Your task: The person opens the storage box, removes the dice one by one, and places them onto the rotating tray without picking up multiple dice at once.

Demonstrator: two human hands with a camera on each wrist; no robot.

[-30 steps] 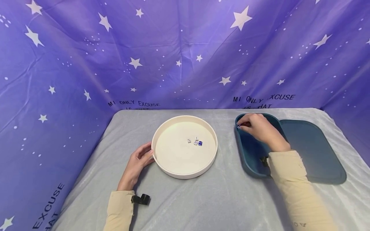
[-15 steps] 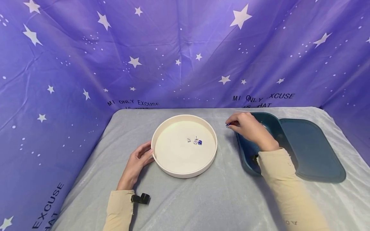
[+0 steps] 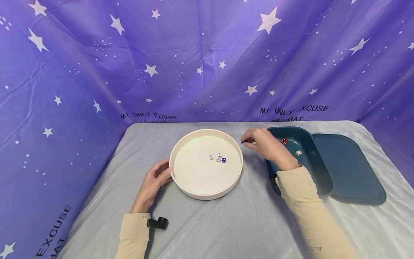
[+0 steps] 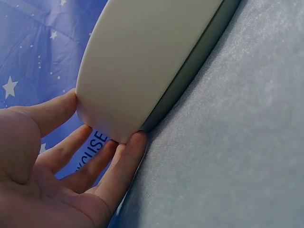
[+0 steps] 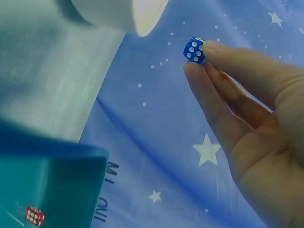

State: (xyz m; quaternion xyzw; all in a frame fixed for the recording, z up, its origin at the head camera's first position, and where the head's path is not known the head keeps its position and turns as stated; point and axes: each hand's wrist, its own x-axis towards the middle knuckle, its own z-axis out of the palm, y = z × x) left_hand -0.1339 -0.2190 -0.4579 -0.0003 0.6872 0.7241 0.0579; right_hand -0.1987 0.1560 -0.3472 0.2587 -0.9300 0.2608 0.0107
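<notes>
Right hand [image 3: 267,145]: narrow pinch, thumb and fingertips on a blue die [image 5: 194,51], held just outside the right rim of the round cream tray [image 3: 194,176].

Left hand [image 3: 153,184]: grips the tray's left edge, thumb at the rim, fingertips lower on the outer wall.

Probable faults and causes:
1. Dropped die. The fingertips bear on a small area; if the pinch slackens, the die may land on the table cloth [image 3: 226,226] between the tray and the rectangular box [image 3: 327,176].
2. Rim strike. Clearance cannot be judged; a low hand could knock the rim.
3. Disturbed dice. Tilting the left edge could slide the three white dice [image 3: 211,157] and second blue die [image 3: 224,160] right of the tray's centre.
4. Snagged box. The wrist mount [image 3: 273,179] lies close to the box's left edge.
</notes>
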